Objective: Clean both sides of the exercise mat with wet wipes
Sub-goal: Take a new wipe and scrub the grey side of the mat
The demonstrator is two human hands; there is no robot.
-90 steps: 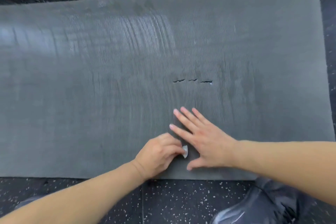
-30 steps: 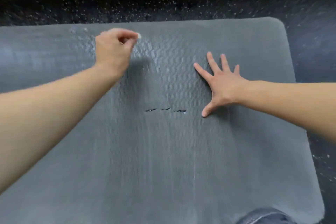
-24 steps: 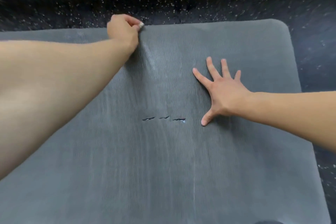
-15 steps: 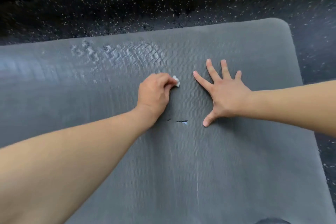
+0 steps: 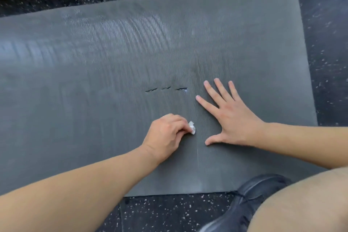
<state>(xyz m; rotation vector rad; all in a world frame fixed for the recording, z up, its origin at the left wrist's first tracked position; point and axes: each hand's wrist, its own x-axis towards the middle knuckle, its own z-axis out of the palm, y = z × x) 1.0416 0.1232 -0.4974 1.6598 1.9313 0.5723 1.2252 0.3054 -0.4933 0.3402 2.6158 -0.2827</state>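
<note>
Grey ribbed foam exercise mat: left hand grips a crumpled white wet wipe, right hand flat and open; wipe in overlapping passes, easing near the tears

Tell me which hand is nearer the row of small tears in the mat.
Right. The right hand lies flat just right of the tears, its fingertips almost level with them. The left hand, gripping the wipe, sits farther toward the near edge.

Single head-worn wide-angle view, looking forward and steeply down from close above the exercise mat — the mat fills most of the frame, speckled floor along the far and near edges. Both forearms enter from the bottom corners — no second view.
</note>
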